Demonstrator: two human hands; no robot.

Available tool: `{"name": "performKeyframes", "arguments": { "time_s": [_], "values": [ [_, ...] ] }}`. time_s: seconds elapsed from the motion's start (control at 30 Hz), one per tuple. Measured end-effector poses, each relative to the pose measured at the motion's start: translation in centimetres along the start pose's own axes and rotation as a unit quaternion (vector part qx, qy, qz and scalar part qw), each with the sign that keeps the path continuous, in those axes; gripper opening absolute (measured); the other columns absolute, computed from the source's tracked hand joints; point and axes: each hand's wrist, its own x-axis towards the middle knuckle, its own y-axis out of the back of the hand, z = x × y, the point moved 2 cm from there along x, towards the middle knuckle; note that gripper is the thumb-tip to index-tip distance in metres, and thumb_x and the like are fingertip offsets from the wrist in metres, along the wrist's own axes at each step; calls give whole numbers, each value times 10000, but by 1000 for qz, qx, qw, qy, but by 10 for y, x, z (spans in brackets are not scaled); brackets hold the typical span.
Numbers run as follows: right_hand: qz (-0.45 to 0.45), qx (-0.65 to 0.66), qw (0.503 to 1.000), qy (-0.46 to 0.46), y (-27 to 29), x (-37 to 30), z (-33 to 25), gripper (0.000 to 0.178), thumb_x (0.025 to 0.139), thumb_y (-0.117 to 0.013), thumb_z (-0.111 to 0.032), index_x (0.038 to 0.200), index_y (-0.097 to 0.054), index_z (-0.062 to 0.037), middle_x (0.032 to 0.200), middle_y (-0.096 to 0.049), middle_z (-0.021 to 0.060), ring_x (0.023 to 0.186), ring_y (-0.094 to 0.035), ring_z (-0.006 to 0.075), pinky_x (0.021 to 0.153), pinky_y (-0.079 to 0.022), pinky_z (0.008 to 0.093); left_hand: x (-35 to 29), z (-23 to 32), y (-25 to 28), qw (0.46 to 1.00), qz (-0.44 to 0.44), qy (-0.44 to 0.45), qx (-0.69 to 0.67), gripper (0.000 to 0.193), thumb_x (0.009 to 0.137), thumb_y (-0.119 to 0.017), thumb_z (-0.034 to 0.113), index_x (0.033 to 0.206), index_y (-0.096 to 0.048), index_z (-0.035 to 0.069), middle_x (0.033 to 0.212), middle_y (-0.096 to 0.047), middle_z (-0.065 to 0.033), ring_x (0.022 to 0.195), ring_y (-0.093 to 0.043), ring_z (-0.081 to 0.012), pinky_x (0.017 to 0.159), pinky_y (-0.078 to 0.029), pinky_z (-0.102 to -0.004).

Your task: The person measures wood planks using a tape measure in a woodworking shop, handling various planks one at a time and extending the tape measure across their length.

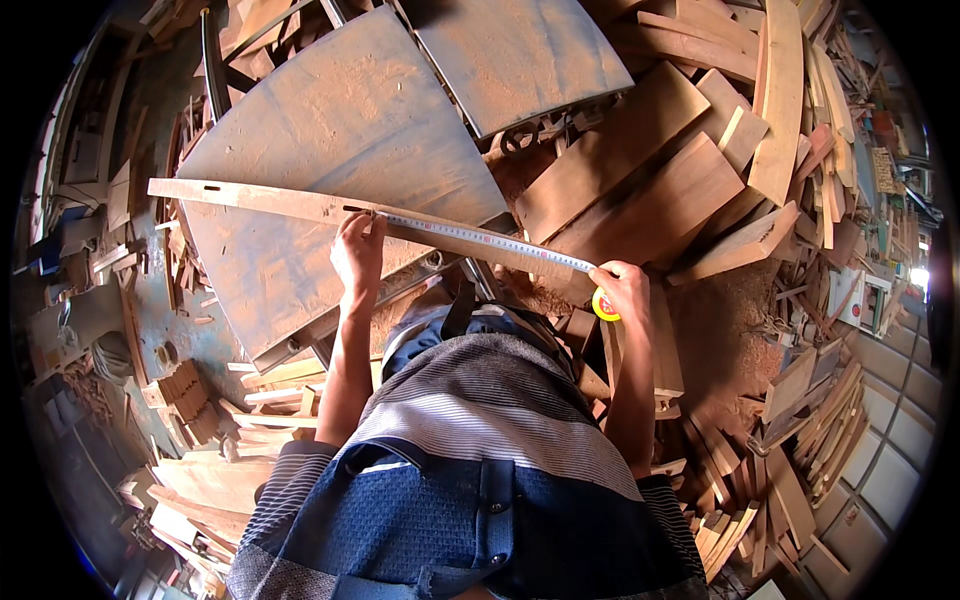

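A long, narrow wooden rail (270, 197) lies across the front of the saw table, with a dark slot near its left end and another dark mark beside my left fingers. Along its right part runs the pale blade of a tape measure (480, 237), pulled out straight. My left hand (357, 255) is closed, fingertips pinching the blade's end against the rail. At the other end my right hand (624, 290) grips the round yellow and red case, which shows partly below its fingers.
The dusty metal saw table (340, 110) has a second metal top (525, 50) behind it. Wide boards (650, 205) are stacked at the right, with long planks (780, 110) beyond. Offcuts (260, 420) lie at the lower left; more timber (790, 490) leans at the lower right. Sawdust (720, 330) covers the floor.
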Motion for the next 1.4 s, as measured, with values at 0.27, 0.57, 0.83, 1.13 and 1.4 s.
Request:
{"name": "performKeyframes", "arguments": {
  "time_s": [0.27,0.57,0.83,1.13,1.4],
  "values": [
    [0,10,1000,0,-1,0,-2,286,798,-743,-347,875,-772,-73,731,-710,107,679,-684,195,652,-516,321,3,-14,-4,999,-28,18,8,287,876,-738,306,989,-741,42,949,-730,-149,754,-711,-308,709,-543,-403],
    [-17,39,998,43,0,-5,-2,260,808,-756,-275,883,-761,-26,738,-716,105,671,-667,149,636,-501,305,3,-19,-5,999,-27,29,-23,291,885,-723,304,1017,-746,46,966,-732,-166,773,-717,-314,736,-552,-405],
    [-22,38,998,45,-6,-12,-3,257,813,-757,-247,881,-751,1,713,-700,103,671,-646,119,631,-496,298,3,-18,-5,998,-29,39,-29,293,875,-731,312,1034,-753,67,977,-734,-165,794,-714,-327,751,-557,-414],
    [-40,34,997,55,-13,-10,-16,247,817,-744,-235,879,-746,5,694,-679,106,655,-633,124,621,-488,306,4,-22,-5,999,-17,37,-25,299,859,-752,295,1047,-751,63,991,-735,-168,772,-725,-294,733,-562,-378],
    [-48,78,995,38,3,-19,-2,253,842,-734,-217,894,-729,31,685,-661,67,648,-591,99,602,-460,299,-23,-10,-4,995,-64,15,-71,178,859,-723,211,944,-742,55,896,-715,-167,798,-712,-308,720,-551,-403]
  ]
}}
